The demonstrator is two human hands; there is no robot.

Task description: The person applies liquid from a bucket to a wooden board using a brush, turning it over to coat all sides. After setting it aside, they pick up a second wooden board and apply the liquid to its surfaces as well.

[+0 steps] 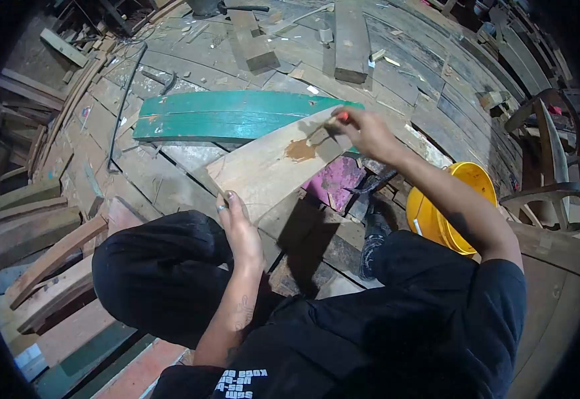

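A pale wooden board (263, 163) lies slanted in front of me, its far right part over a green-painted curved plank (230, 110). My left hand (240, 233) grips the board's near left edge, fingers closed around it. On the board's surface is a brown patch (300, 150) of what looks like powder or paste. Just past this patch, my right hand (370, 136) is closed on a small tool with a red end (342, 116); its other end, too small to make out, points toward the patch. Below the board shows a pink piece (335, 181).
A yellow bucket (469, 176) stands on my right. Beyond the green plank are a hammer (168, 82), a long thin metal bar (128, 100) and thick wooden blocks (352, 46). Curved timber pieces (57, 286) are stacked at left. Wood scraps litter the plank floor.
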